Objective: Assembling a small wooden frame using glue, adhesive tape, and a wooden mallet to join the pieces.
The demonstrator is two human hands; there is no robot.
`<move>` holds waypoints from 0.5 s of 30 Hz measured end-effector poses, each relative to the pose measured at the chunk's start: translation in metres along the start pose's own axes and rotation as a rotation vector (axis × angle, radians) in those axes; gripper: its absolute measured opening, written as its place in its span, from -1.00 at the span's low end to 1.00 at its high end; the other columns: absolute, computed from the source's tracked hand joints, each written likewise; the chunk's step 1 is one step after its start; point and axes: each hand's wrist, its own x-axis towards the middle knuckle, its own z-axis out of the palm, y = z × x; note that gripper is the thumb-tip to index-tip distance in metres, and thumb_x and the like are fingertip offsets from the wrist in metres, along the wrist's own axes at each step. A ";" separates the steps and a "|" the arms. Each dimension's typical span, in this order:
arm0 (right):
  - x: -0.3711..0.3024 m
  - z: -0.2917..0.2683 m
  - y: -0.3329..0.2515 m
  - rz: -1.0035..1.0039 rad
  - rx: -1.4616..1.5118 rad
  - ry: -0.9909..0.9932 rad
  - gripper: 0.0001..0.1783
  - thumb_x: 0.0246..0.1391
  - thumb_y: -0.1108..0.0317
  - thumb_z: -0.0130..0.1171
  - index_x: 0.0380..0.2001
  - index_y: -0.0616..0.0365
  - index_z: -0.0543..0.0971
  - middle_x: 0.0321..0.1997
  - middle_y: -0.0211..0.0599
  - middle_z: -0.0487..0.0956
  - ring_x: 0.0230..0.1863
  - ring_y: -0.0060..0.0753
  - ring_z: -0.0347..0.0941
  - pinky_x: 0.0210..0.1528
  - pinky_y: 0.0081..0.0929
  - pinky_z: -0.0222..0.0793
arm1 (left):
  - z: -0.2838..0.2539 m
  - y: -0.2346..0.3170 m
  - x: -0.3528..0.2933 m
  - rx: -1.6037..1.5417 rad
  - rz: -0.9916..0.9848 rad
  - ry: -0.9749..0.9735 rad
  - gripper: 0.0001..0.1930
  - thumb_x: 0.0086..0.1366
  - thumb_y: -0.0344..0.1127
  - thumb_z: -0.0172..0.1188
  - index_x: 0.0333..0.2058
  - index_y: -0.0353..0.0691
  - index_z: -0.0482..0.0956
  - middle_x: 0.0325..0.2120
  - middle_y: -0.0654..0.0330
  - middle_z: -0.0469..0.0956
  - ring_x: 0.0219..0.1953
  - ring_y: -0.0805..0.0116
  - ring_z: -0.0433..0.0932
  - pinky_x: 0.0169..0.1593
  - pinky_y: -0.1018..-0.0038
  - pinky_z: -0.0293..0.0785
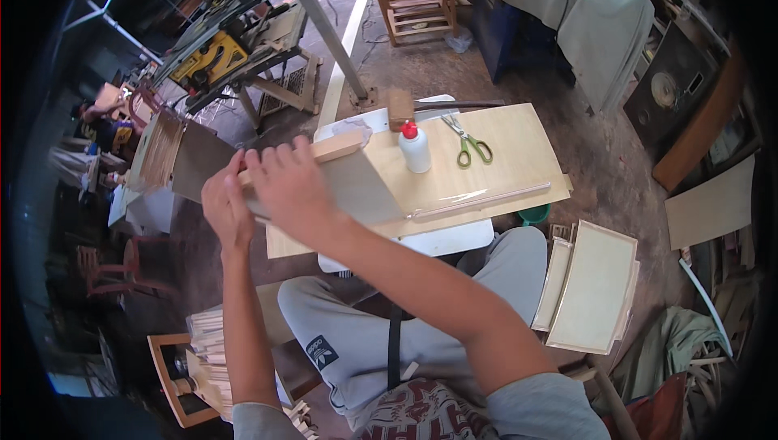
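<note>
Both my hands are closed at the left end of a pale wooden strip [339,147] that runs along the upper edge of a grey panel [356,189]. My left hand [227,207] wraps the end, its fingertips partly hidden. Beside it, my right hand [292,185] bends its fingers over the strip. The panel leans over a plywood board [519,144]. On that board stand a white bottle with a red cap [415,151] and, to its right, green-handled scissors [470,145]. A thin stick in clear plastic [486,198] lies near the front edge.
A wooden mallet [400,108] lies behind the bottle. White tabletop [454,239] shows under the plywood. Flat framed panels [596,286] lean at my right; wooden strips [209,335] are bundled at my left. A yellow table saw [212,59] stands far left, and another person [105,128] beyond.
</note>
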 end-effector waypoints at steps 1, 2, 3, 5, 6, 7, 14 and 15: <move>-0.003 0.003 0.001 -0.030 -0.104 -0.012 -0.52 0.03 0.33 0.19 0.06 0.21 0.56 -0.15 -0.18 0.57 -0.04 -0.14 0.49 0.13 -0.07 0.29 | -0.003 0.003 0.001 0.001 -0.014 0.010 -0.55 0.53 -0.17 -0.13 0.04 -0.30 0.67 -0.06 0.00 0.69 0.05 -0.02 0.59 0.20 0.22 0.38; -0.001 -0.003 -0.002 -0.048 -0.096 -0.022 -0.52 0.03 0.33 0.19 0.06 0.21 0.56 -0.15 -0.18 0.57 -0.04 -0.14 0.49 0.13 -0.07 0.29 | -0.008 0.004 0.002 0.037 0.081 0.051 -0.54 0.54 -0.16 -0.18 0.14 -0.30 0.59 0.06 -0.03 0.61 0.15 -0.04 0.52 0.27 0.20 0.32; -0.002 -0.012 -0.002 -0.055 -0.101 -0.068 -0.53 0.02 0.32 0.20 0.05 0.16 0.57 -0.18 -0.22 0.57 -0.03 -0.17 0.50 0.12 -0.06 0.28 | -0.015 0.001 -0.002 0.072 0.177 0.087 -0.50 0.56 -0.15 -0.22 0.24 -0.29 0.51 0.18 -0.06 0.53 0.25 -0.06 0.45 0.34 0.18 0.26; -0.003 -0.031 0.000 -0.072 -0.106 -0.118 -0.53 0.01 0.31 0.22 0.05 0.11 0.58 -0.20 -0.26 0.57 -0.03 -0.21 0.50 0.12 -0.06 0.28 | -0.027 -0.011 -0.020 0.097 0.145 0.126 -0.48 0.57 -0.14 -0.25 0.33 -0.27 0.39 0.30 -0.02 0.42 0.37 0.00 0.33 0.41 0.19 0.16; -0.004 -0.040 0.002 -0.070 -0.110 -0.125 -0.54 0.01 0.34 0.22 0.05 0.08 0.59 -0.19 -0.26 0.58 -0.03 -0.20 0.51 0.12 -0.05 0.28 | -0.023 -0.021 -0.037 -0.143 -0.082 0.381 -0.46 0.58 -0.12 -0.27 0.34 -0.30 0.38 0.32 0.01 0.41 0.39 0.04 0.31 0.43 0.19 0.13; -0.005 -0.051 0.006 -0.069 -0.117 -0.129 -0.54 0.02 0.36 0.22 0.06 0.04 0.59 -0.18 -0.26 0.60 -0.04 -0.18 0.51 0.12 -0.05 0.27 | -0.015 -0.031 -0.052 -0.387 -0.309 0.634 -0.45 0.59 -0.11 -0.29 0.35 -0.32 0.37 0.34 0.03 0.39 0.41 0.09 0.28 0.45 0.20 0.09; -0.028 -0.149 0.082 0.028 0.024 -0.053 -0.62 0.15 0.51 0.13 0.04 0.05 0.63 0.03 -0.17 0.68 0.04 0.02 0.57 0.21 -0.04 0.37 | 0.068 -0.077 -0.127 -0.718 -0.691 0.044 -0.34 0.62 0.08 -0.40 0.32 -0.33 0.40 0.34 -0.02 0.39 0.41 0.14 0.27 0.46 0.29 0.06; -0.034 -0.162 0.094 0.054 -0.003 -0.048 -0.62 0.16 0.51 0.14 0.05 0.07 0.63 0.05 -0.14 0.67 0.06 0.04 0.57 0.19 -0.09 0.41 | 0.078 -0.071 -0.128 -0.730 -0.665 -0.080 -0.34 0.62 0.09 -0.41 0.32 -0.29 0.42 0.32 0.01 0.42 0.40 0.14 0.30 0.45 0.30 0.08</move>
